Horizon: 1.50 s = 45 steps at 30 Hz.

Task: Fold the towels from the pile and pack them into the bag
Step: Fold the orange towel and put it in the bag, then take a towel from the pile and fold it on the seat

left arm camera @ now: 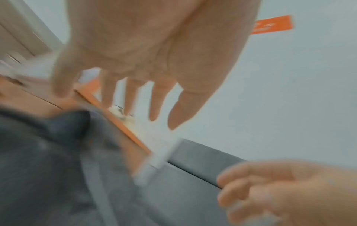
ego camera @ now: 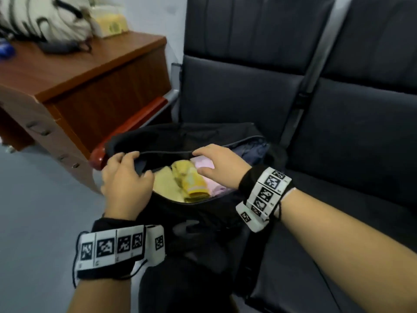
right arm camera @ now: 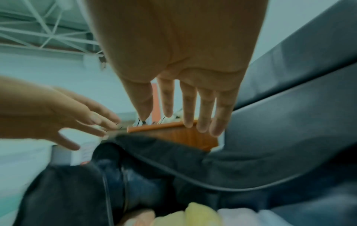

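Both wrists [ego camera: 117, 247] sit nearest me, banded with black-and-white markers. My left hand [ego camera: 126, 177] hovers at the bag's [ego camera: 203, 213] near-left rim, fingers loosely apart and holding nothing; whether it touches the rim I cannot tell. My right hand [ego camera: 218, 166], fingers also spread, hangs over the pink towel [ego camera: 211, 186] beside the yellow towel [ego camera: 191, 181], both folded and already inside the bag on the dark seat [ego camera: 237, 91]. Packing looks nearly finished (no pile in view); next I'd probably close the opening.
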Each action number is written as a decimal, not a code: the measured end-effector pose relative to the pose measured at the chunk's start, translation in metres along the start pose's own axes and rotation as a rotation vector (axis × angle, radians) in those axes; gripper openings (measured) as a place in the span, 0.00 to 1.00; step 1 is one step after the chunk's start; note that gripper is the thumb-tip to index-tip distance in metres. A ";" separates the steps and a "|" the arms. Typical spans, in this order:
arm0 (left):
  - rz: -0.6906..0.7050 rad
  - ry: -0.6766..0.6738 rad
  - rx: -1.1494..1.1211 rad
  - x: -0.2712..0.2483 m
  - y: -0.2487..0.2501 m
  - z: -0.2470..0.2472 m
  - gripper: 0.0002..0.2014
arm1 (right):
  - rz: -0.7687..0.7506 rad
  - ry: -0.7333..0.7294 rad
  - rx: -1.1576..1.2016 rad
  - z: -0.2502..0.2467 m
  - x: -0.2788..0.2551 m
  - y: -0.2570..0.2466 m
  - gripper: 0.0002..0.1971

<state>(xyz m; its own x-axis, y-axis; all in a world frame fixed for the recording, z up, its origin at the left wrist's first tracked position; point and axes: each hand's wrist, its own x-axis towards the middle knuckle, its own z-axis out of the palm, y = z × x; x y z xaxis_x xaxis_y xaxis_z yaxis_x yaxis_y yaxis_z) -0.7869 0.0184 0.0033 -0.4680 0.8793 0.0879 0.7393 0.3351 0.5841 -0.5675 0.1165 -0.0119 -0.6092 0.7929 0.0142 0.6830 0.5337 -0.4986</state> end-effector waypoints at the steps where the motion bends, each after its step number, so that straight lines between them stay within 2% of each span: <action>1: 0.041 -0.006 -0.030 -0.012 0.019 0.006 0.24 | 0.027 0.044 0.014 -0.010 -0.026 0.006 0.25; 8: 0.410 -0.215 -0.190 -0.113 0.159 0.095 0.17 | 0.297 0.331 -0.025 -0.075 -0.222 0.082 0.21; 13: 0.624 -0.378 -0.173 -0.201 0.259 0.179 0.14 | 0.533 0.372 -0.198 -0.100 -0.375 0.161 0.22; 20: 0.776 -0.644 -0.178 -0.334 0.382 0.309 0.13 | 0.874 0.483 -0.099 -0.100 -0.578 0.277 0.23; 25: 0.830 -0.766 -0.193 -0.413 0.439 0.384 0.12 | 1.083 0.629 -0.072 -0.097 -0.686 0.354 0.23; 28: 0.824 -0.812 -0.227 -0.444 0.454 0.416 0.11 | 1.192 0.634 -0.132 -0.091 -0.721 0.396 0.23; 31: 0.818 -0.844 -0.208 -0.461 0.459 0.441 0.11 | 1.234 0.509 -0.117 -0.074 -0.729 0.422 0.25; 36: 0.816 -0.858 -0.160 -0.467 0.455 0.467 0.11 | 1.118 0.431 -0.183 -0.056 -0.699 0.438 0.24; 38: 0.823 -0.860 -0.144 -0.465 0.453 0.473 0.11 | 1.142 0.395 -0.156 -0.054 -0.687 0.445 0.24; 42: 0.827 -0.867 -0.125 -0.459 0.450 0.476 0.12 | 1.216 0.400 -0.077 -0.056 -0.682 0.459 0.22; 45: 0.826 -0.864 -0.137 -0.456 0.450 0.475 0.12 | 1.197 0.552 -0.054 -0.061 -0.684 0.462 0.18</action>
<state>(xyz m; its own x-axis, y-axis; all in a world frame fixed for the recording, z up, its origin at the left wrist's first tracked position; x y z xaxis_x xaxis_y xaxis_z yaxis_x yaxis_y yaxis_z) -0.0108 -0.0706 -0.1573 0.6404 0.7654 -0.0634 0.5811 -0.4289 0.6916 0.1892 -0.1611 -0.1992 0.6134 0.7880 -0.0527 0.7042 -0.5759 -0.4152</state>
